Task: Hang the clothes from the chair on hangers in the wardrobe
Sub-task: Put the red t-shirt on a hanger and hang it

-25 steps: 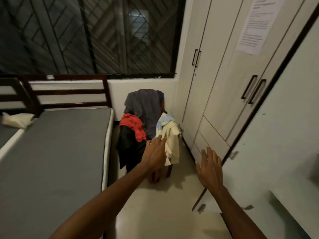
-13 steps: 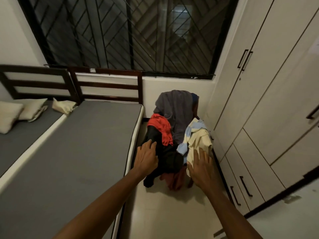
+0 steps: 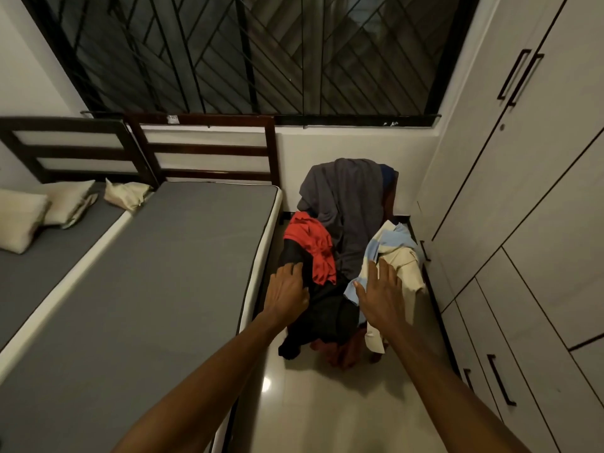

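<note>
Head view: both hands reach crumpled, soft-looking clothes (image 3: 330,256), perhaps touching.

Person, two arms: left hand (image 3: 287,289) and right hand (image 3: 380,294) bare, no rings or gloves. Forearms bare to the frame's lower edge; no sleeves, watch or bands visible.

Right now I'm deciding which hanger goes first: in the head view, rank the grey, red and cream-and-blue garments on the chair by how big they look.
1. Grey garment, largest.
2. Cream-and-blue garment.
3. Red garment, smallest, though partly bunched up, so unsure.
</note>
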`<state>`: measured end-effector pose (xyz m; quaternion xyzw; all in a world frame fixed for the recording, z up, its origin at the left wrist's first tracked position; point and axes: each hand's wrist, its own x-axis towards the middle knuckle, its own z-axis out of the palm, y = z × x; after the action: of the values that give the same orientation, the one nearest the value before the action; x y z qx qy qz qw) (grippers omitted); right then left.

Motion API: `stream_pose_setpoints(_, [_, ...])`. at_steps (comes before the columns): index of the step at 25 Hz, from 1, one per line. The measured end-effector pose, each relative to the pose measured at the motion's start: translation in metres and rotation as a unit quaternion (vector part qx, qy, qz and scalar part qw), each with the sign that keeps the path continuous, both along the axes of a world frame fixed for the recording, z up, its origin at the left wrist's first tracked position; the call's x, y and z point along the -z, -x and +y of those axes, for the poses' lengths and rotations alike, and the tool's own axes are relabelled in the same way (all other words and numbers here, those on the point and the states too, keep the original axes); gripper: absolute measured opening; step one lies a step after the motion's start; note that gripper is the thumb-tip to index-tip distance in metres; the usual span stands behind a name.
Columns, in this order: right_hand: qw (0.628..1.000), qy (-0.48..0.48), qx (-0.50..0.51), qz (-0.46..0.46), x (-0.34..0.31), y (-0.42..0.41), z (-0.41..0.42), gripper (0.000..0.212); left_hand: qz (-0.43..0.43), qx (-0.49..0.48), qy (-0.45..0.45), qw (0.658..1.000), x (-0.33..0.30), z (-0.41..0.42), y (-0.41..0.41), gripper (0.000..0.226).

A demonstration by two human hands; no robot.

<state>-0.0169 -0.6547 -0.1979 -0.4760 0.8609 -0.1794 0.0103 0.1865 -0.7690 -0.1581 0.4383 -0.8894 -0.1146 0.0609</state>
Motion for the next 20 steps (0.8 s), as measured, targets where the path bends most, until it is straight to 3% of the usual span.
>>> stream_pose_setpoints(10, [0.999, -0.035, 0.023, -0.026, 0.043, 0.070, -0.144, 0.061, 0.041, 0.031, -0.009, 0.999, 0.025, -0.153, 0.097, 0.049])
stream_pose_setpoints(20, [0.988, -0.087, 0.038, -0.120, 0.133, 0.097, -0.319, 0.057, -0.004, 0.060, -0.145, 0.988, 0.104, -0.315, 0.174, 0.045])
